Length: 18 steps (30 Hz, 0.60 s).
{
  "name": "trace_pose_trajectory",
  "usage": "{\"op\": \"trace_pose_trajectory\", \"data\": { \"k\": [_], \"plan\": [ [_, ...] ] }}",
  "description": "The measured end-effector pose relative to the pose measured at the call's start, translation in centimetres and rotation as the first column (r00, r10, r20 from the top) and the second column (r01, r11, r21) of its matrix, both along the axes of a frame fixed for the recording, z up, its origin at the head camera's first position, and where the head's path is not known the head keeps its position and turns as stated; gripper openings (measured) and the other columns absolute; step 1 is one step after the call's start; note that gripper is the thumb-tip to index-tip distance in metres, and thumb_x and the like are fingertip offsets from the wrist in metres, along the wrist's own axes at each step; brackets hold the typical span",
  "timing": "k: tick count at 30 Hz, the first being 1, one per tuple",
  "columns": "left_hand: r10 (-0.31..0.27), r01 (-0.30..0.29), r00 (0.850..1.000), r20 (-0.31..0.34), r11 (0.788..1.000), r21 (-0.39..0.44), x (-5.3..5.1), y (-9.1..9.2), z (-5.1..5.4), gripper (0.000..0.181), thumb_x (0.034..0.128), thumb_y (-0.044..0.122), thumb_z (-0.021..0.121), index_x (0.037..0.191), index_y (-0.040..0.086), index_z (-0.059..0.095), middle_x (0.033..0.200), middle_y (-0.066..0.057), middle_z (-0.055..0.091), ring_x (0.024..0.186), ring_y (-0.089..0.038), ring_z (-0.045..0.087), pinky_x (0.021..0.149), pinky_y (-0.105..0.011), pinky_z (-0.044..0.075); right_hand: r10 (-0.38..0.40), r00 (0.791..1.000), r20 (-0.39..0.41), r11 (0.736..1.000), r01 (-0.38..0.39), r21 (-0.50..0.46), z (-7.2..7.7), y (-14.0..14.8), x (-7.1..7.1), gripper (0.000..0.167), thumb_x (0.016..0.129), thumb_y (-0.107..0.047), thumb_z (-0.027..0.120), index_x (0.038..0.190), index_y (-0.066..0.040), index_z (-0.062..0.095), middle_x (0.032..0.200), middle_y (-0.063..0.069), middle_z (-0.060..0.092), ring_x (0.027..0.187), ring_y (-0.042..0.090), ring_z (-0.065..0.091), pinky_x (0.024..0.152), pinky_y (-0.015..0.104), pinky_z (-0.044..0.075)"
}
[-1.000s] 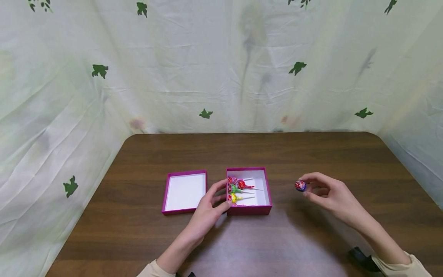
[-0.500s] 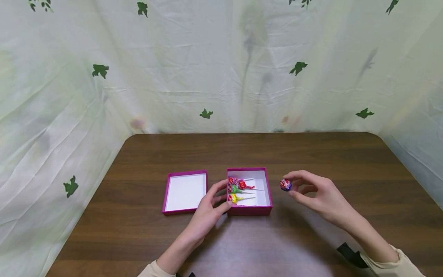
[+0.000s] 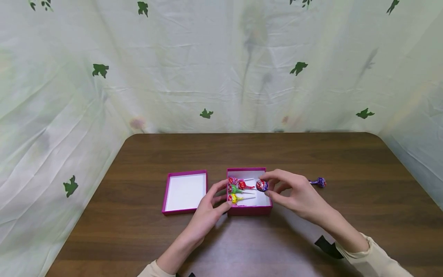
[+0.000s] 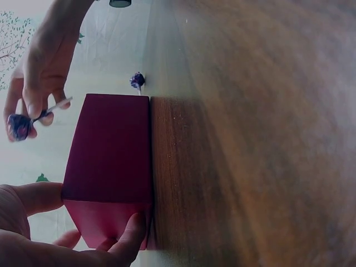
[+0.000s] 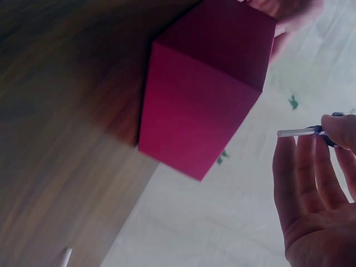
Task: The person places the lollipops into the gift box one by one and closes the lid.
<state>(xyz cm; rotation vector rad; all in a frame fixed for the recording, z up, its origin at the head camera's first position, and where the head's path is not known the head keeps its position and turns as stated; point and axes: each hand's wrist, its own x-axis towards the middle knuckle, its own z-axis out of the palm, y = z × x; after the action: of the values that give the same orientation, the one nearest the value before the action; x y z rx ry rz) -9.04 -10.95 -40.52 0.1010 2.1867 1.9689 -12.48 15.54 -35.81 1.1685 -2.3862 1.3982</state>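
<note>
My right hand (image 3: 294, 192) pinches a purple-and-red wrapped lollipop (image 3: 262, 185) above the right side of an open magenta box (image 3: 249, 211). In the right wrist view that lollipop's white stick (image 5: 296, 133) points away from the thumb. Inside the box several lollipops lie along the left, among them a green one (image 3: 234, 189), a yellow one (image 3: 235, 198) and a red one (image 3: 243, 185). My left hand (image 3: 207, 211) touches the box's left side; in the left wrist view its fingertips rest against the maroon wall (image 4: 105, 217).
Left of the box lies its lid (image 3: 185, 191), white inside up. Another purple lollipop (image 3: 321, 182) lies on the brown wooden table (image 3: 155, 154), right of the box and partly behind my right hand. A pale patterned curtain (image 3: 173, 77) hangs behind the table.
My right hand has moved left with the lollipop, from the table's right side to over the box. The purple lollipop on the table has come into sight. My left hand stays put.
</note>
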Motion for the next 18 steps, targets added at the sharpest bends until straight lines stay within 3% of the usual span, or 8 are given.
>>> {"op": "trace_pose_trajectory", "data": {
  "k": [10, 18],
  "plan": [
    [-0.009, 0.009, 1.0, -0.005, 1.0, 0.009, 0.0, 0.0, 0.0, 0.057, 0.0935, 0.01, 0.063, 0.146, 0.019, 0.044, 0.15, -0.008, 0.038, 0.128, -0.036, 0.047, 0.098, -0.051, 0.044, 0.044, 0.999, 0.026, 0.997, -0.045, 0.068, -0.8, -1.9, -2.1, 0.039, 0.084, 0.0, 0.074, 0.118, -0.017, 0.065, 0.106, -0.01, 0.063, 0.082, 0.01, 0.061, 0.069, 0.029, 0.055],
    [-0.007, 0.007, 1.0, -0.019, 1.0, 0.009, 0.0, 0.0, -0.1, 0.057, 0.0933, 0.009, 0.063, 0.146, 0.019, 0.045, 0.149, -0.009, 0.04, 0.127, -0.036, 0.048, 0.097, -0.05, 0.045, 0.029, 1.0, 0.012, 0.968, -0.031, 0.25, -1.6, -2.6, -4.4, 0.038, 0.082, -0.004, 0.076, 0.114, -0.02, 0.066, 0.102, -0.014, 0.064, 0.082, 0.006, 0.061, 0.068, 0.035, 0.054]
  ]
}}
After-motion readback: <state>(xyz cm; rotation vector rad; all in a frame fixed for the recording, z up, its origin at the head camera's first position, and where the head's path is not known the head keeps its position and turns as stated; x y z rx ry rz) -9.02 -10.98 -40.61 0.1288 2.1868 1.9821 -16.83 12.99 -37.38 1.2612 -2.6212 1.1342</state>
